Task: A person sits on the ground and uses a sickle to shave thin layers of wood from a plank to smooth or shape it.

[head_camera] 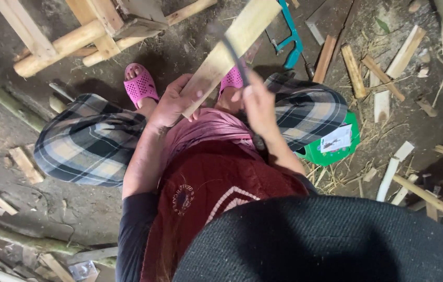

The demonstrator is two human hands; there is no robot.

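Left hand [172, 107] clamped around lower end of pale wooden slat [232, 47]; right hand [257, 102] closed on handle of dark blade [234, 57], blade laid against slat. Slat held over the knees, long axis running up and to the right. Bare earth floor [59, 203], littered with offcuts. Green packet [333, 146] with white label lies by right knee, teal hacksaw [289, 44] beyond

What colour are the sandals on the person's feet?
Bright pink, with small holes across the top. The left sandal shows best in the head view; the other is mostly hidden behind the plank.
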